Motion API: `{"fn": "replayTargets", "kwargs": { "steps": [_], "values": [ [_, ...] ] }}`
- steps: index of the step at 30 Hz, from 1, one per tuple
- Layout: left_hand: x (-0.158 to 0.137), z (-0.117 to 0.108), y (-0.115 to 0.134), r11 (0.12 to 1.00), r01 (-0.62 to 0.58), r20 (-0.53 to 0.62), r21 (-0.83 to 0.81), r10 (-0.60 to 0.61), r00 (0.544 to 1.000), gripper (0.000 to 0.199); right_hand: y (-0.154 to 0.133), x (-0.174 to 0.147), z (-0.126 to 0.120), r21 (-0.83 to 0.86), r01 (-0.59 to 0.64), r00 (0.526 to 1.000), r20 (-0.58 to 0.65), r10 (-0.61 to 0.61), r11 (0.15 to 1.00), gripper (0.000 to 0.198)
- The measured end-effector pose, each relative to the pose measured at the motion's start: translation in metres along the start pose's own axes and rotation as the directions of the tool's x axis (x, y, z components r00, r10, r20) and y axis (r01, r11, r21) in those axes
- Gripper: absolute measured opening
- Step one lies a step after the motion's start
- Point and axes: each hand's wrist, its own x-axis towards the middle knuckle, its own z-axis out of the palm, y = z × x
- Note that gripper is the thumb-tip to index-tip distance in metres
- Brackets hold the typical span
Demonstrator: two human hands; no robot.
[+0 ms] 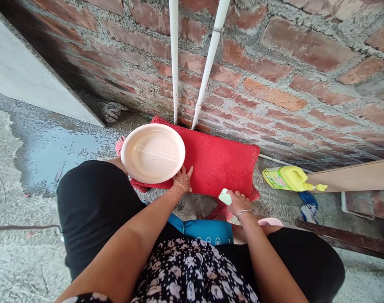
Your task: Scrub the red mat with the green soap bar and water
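Note:
A thick red rug (220, 162) lies folded or draped over a low support in front of me. A pale pink plastic basin (157, 153) stands on its left part, with some clear water apparent inside. My left hand (182, 180) presses on the rug by the basin's lower right rim, its fingers spread. Near the rug's front right edge, my right hand (238, 203) is closed around a pale green block (224, 197) with rounded corners. Whether it is soap or a brush I cannot tell, since the fingers hide much of it.
A yellow detergent bottle (286, 177) lies right of the rug, with a blue-and-white item (308, 206) behind it. Two white pipes (207, 63) run down the brick wall (274, 92). A pale slab (37, 63) leans at left, near a grey rag (111, 111) and a puddle (62, 151).

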Motion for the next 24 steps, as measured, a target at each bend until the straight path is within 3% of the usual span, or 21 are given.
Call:
{"fn": "replayTargets", "kwargs": {
  "steps": [4, 10, 15, 17, 24],
  "values": [
    [0.002, 0.003, 0.0, 1.0, -0.009, -0.013, -0.013, 0.009, 1.0, 0.125, 0.022, 0.01, -0.014, 0.117, -0.134, 0.991, -0.011, 0.136, 0.984, 0.059],
    [0.001, 0.002, -0.001, 1.0, -0.009, -0.027, -0.012, 0.008, 1.0, 0.125, -0.009, 0.039, -0.02, 0.243, -0.156, 0.98, -0.083, 0.181, 0.957, 0.062],
    [0.001, 0.004, -0.001, 0.999, -0.005, -0.037, -0.031, 0.004, 0.999, 0.124, 0.024, 0.023, -0.01, 0.162, -0.223, 0.974, 0.086, 0.212, 0.961, 0.064],
    [0.001, 0.005, 0.0, 0.999, -0.012, -0.045, -0.05, 0.01, 0.999, 0.124, 0.032, 0.02, -0.014, 0.142, -0.256, 0.965, 0.093, 0.245, 0.956, 0.065],
    [0.0, 0.0, 0.0, 1.0, -0.003, -0.009, 0.012, 0.003, 1.0, 0.126, -0.017, 0.05, -0.04, 0.182, -0.102, 0.986, -0.108, 0.123, 0.978, 0.063]
  ]
}}
